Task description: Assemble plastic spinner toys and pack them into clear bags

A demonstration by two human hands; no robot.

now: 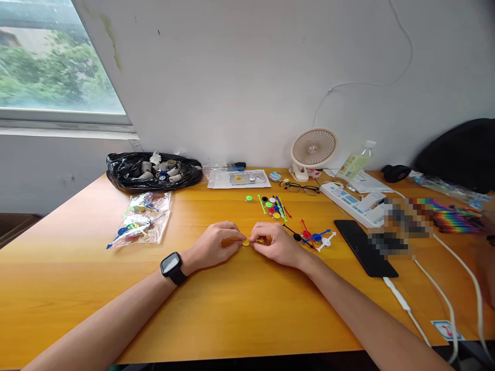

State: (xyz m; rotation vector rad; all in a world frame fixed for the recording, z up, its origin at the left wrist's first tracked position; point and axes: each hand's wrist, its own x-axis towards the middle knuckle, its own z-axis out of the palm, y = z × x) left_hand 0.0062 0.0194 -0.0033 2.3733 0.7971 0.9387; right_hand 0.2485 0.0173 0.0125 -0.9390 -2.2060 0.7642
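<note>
My left hand (214, 243) and my right hand (275, 244) meet over the middle of the table, each with thumb and fingers pinched. Between the fingertips is a small yellow arrow spinner (246, 243) with a round disc; its ends are partly hidden by my fingers. Just right of my right hand lie several arrow spinners, among them a black one (297, 237), a red one (306, 234), a blue one (317, 237) and a white one (326, 241). Beyond the hands are loose coloured discs (268, 205) and loose arrows (284, 206).
A clear bag of spinners (145, 219) lies left, below a black plastic bag (116, 172). Along the back are a fan (313, 149), glasses (299, 187) and a bottle (356, 165). A power strip (350, 203), phone (365, 247) and cables occupy the right.
</note>
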